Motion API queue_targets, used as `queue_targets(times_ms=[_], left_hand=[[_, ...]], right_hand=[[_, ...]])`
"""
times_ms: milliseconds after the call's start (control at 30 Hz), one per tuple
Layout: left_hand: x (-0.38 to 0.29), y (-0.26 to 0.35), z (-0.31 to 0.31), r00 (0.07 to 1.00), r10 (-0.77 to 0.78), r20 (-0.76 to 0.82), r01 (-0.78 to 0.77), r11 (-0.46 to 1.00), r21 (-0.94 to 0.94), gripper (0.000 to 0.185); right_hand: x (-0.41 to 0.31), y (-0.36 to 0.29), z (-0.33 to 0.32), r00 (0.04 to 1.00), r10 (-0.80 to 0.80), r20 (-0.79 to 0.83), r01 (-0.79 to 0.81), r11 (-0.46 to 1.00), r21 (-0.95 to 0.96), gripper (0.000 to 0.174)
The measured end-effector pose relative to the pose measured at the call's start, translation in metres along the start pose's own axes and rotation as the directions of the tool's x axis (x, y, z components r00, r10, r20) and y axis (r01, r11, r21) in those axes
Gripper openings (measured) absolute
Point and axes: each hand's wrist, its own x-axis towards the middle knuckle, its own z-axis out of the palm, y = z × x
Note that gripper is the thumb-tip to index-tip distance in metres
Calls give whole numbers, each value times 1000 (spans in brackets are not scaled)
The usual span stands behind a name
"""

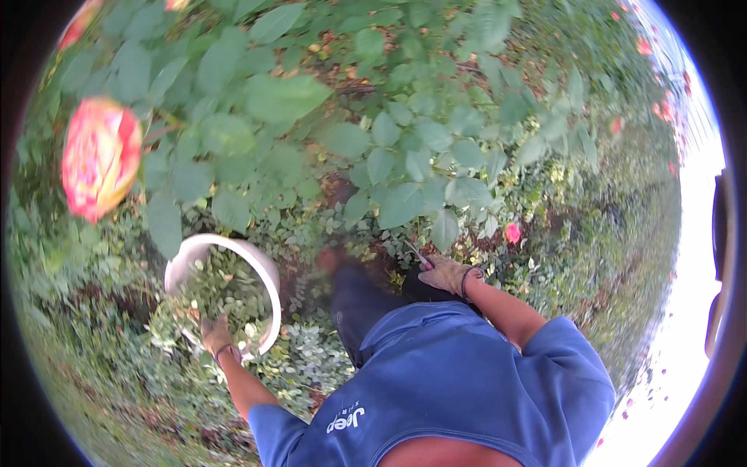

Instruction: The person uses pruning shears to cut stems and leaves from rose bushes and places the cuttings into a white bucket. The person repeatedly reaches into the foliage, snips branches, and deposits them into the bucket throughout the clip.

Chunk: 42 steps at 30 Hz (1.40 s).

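My right hand (446, 274), in a tan work glove, is closed around a small cutting tool (421, 258), likely pruning shears. Its thin metal blades point up and left, away from my body, and a bit of reddish handle shows. On the other side, my left hand (216, 335), also gloved, is at the near rim of a white bucket (269, 280). Cut leafy stems (224, 286) fill the bucket and spill over its near left edge around that hand. Whether the fingers grip the rim or the stems is hidden.
Rose bush leaves (402, 198) hang close before me, with a large pink-and-yellow rose (100, 160) at left. A small pink rose (512, 233) stands beyond my right hand. My dark-trousered leg (365, 298) is among low foliage. Bright pale ground (671, 373) lies far right.
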Motion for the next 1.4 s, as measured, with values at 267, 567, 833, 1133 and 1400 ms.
queue_targets(times_ms=[267, 567, 833, 1133, 1400], left_hand=[[-12, 90, -26, 932, -339, -128, 137, 656, -742, 42], [-134, 226, 203, 737, 95, 669, -154, 988, 30, 48], [-216, 420, 341, 523, 510, 683, -849, 242, 469, 59], [-330, 408, 480, -178, 488, 855, -939, 176, -296, 51], [-373, 488, 429, 248, 696, 674, -808, 532, -252, 51]], right_hand=[[10, 56, 5, 987, 162, 21, -147, 823, 549, 31], [63, 156, 58, 994, 11, 105, -102, -175, 979, 20], [78, 143, 51, 972, 186, 140, -146, 21, 989, 23], [211, 28, 68, 990, -61, 126, -85, 451, 888, 43], [358, 49, -24, 960, 277, -51, 15, 130, 991, 43]])
